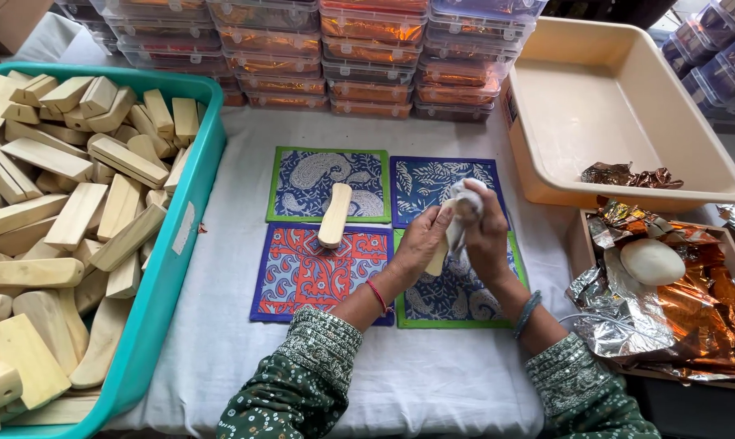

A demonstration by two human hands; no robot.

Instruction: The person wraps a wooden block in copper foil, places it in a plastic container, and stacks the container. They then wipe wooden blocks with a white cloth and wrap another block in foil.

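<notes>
My left hand (420,241) grips a pale wooden piece (438,258) held upright over the patterned cloth mats. My right hand (487,236) presses a small white cloth (467,195) against the top of that piece. Both hands hover above the lower right mat (465,297), blue with a green border. A second wooden piece (334,215), flat and rounded, lies across the seam between the upper left mat (302,183) and the red-orange mat (302,272).
A teal bin (180,236) on the left is full of wooden pieces. A beige tub (627,106) at the right holds crumpled copper foil. A wooden tray (583,244) with foil sheets and a white rounded lump (652,262) sits lower right. Stacked clear boxes (367,49) line the back.
</notes>
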